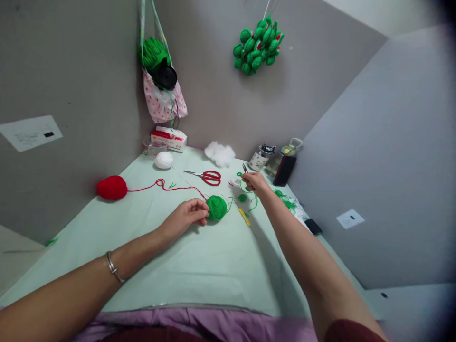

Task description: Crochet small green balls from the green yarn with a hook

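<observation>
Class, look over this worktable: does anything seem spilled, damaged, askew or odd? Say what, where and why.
I see no damage or spill. The one mild oddity is the red strand: it kinks into a loop right of the red yarn ball, beside loose green snippets, while the rest of it lies fairly smooth.

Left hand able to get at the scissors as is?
Likely yes: the left hand is at the green ball, and only thin strands, mainly red yarn, seem to lie before the scissors.
</observation>
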Demonstrator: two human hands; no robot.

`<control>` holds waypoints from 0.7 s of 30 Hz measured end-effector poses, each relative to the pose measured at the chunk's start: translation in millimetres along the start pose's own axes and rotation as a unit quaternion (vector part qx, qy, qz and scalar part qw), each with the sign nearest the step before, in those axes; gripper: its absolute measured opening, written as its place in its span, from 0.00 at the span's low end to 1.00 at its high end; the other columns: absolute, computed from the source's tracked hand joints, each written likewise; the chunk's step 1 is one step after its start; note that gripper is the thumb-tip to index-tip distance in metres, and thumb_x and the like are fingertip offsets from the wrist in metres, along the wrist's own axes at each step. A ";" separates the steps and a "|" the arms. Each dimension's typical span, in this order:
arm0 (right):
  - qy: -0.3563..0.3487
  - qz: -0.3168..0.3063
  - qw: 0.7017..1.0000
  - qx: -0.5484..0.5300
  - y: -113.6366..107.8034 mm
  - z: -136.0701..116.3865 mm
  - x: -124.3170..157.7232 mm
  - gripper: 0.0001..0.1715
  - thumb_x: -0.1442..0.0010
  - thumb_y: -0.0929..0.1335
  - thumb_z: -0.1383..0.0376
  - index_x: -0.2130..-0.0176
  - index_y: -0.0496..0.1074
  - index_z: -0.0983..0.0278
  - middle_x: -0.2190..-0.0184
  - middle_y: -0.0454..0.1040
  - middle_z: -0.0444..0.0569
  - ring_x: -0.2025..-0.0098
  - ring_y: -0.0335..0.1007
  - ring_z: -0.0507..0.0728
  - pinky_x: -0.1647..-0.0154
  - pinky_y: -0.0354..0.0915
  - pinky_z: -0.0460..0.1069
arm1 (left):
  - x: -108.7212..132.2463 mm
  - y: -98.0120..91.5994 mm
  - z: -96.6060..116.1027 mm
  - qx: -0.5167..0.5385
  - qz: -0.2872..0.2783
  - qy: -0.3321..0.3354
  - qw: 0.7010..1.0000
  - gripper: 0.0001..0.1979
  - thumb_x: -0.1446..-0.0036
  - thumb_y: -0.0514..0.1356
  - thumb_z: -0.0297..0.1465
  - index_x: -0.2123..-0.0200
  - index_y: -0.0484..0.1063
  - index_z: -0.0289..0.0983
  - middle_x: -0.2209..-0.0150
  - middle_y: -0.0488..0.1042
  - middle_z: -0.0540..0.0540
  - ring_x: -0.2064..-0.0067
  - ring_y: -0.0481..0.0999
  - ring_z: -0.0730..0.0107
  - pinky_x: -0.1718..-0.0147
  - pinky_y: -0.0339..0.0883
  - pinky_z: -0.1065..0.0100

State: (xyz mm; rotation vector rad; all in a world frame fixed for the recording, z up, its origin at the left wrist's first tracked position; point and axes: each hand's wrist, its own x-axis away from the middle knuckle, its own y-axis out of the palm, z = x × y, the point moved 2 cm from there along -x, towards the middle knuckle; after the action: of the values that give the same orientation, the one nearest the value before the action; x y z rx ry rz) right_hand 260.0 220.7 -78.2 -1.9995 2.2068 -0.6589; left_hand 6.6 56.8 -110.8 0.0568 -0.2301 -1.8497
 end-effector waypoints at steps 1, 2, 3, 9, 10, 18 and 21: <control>0.003 0.012 1.000 0.006 0.6 -4.0 -9.5 0.23 0.32 0.71 0.57 0.42 0.71 0.65 0.43 0.74 0.56 0.46 0.75 0.62 0.46 0.75 0.61 | 0.3 0.1 0.7 -0.001 -0.001 0.000 1.000 0.09 0.44 0.69 0.36 0.65 0.75 0.38 0.70 0.76 0.50 0.67 0.76 0.68 0.62 0.69 0.65; 0.004 0.022 1.000 0.011 1.7 -7.9 -18.1 0.23 0.32 0.71 0.57 0.42 0.71 0.65 0.43 0.74 0.56 0.46 0.75 0.62 0.46 0.75 0.61 | 0.5 -0.1 1.4 -0.003 -0.002 -0.001 1.000 0.09 0.44 0.69 0.36 0.65 0.75 0.38 0.70 0.76 0.49 0.68 0.76 0.68 0.62 0.69 0.65; 0.004 0.031 0.999 0.017 3.0 -11.5 -25.7 0.24 0.32 0.71 0.57 0.42 0.71 0.66 0.43 0.74 0.56 0.46 0.75 0.62 0.46 0.75 0.61 | 0.5 -0.5 2.0 -0.005 -0.003 -0.001 1.000 0.09 0.44 0.69 0.36 0.65 0.75 0.38 0.70 0.76 0.49 0.68 0.76 0.68 0.63 0.69 0.65; -0.005 0.063 0.994 0.091 2.0 -21.5 -44.1 0.23 0.31 0.70 0.57 0.42 0.71 0.65 0.43 0.74 0.55 0.46 0.75 0.62 0.47 0.75 0.61 | -1.8 -7.1 3.1 -0.014 -0.003 -0.001 1.000 0.09 0.44 0.68 0.36 0.65 0.74 0.38 0.72 0.76 0.50 0.68 0.76 0.68 0.63 0.68 0.65; -0.007 0.061 0.992 0.109 0.0 -20.9 -41.8 0.23 0.31 0.70 0.57 0.42 0.71 0.64 0.43 0.74 0.55 0.46 0.75 0.62 0.47 0.75 0.61 | -2.3 -8.2 3.1 -0.015 -0.002 -0.001 1.000 0.09 0.44 0.68 0.36 0.65 0.74 0.38 0.72 0.76 0.50 0.68 0.76 0.68 0.63 0.68 0.65; -0.055 -0.017 0.952 0.300 -41.8 5.3 26.1 0.18 0.30 0.69 0.55 0.48 0.74 0.66 0.55 0.78 0.51 0.59 0.77 0.56 0.57 0.75 0.54 | -4.8 -12.8 1.7 -0.004 0.011 0.006 1.000 0.09 0.44 0.68 0.36 0.64 0.75 0.37 0.71 0.77 0.50 0.68 0.76 0.69 0.62 0.67 0.66; -0.082 -0.028 0.917 0.390 -60.3 22.7 60.6 0.14 0.31 0.67 0.60 0.56 0.79 0.66 0.70 0.80 0.50 0.71 0.72 0.55 0.68 0.65 0.49 | -6.3 -15.3 0.6 0.003 0.017 0.013 1.000 0.10 0.46 0.69 0.36 0.65 0.75 0.38 0.71 0.76 0.50 0.68 0.76 0.68 0.63 0.69 0.66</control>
State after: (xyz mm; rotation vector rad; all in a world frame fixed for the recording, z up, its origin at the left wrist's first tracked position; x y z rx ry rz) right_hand 315.5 153.5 -63.1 -1.6064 1.4402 -1.1061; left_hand -6.1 67.0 -113.6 0.0806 -0.2165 -1.8130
